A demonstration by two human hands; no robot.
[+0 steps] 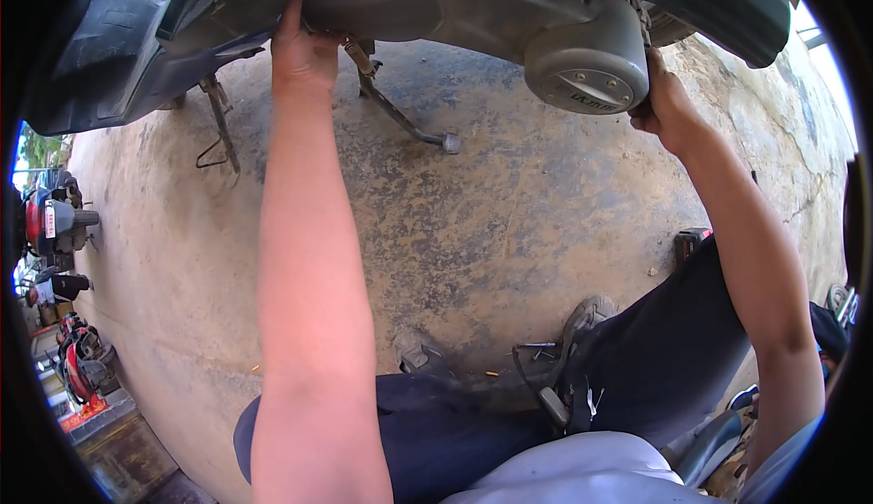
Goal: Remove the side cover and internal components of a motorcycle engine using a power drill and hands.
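Along the upper edge runs a long grey engine cover (pixel 482 9) on a scooter, with a round, bolted boss (pixel 587 72) at its right end. My left hand (pixel 305 57) grips the cover's left end, thumb up against its face and fingers curled at its lower edge. At the other end, my right hand (pixel 668 104) is closed around the far side of the boss; its fingertips are partly hidden there. Dark body panels (pixel 109 59) hang to the left of my left hand.
A side stand (pixel 218 122) and a stand leg with a foot pad (pixel 409 122) reach down beneath the scooter. By my right knee lies a black and red tool or battery (pixel 691 245). A metal tool (pixel 536 349) rests near my shoe (pixel 589 313). Red machines (pixel 77 368) stand far left.
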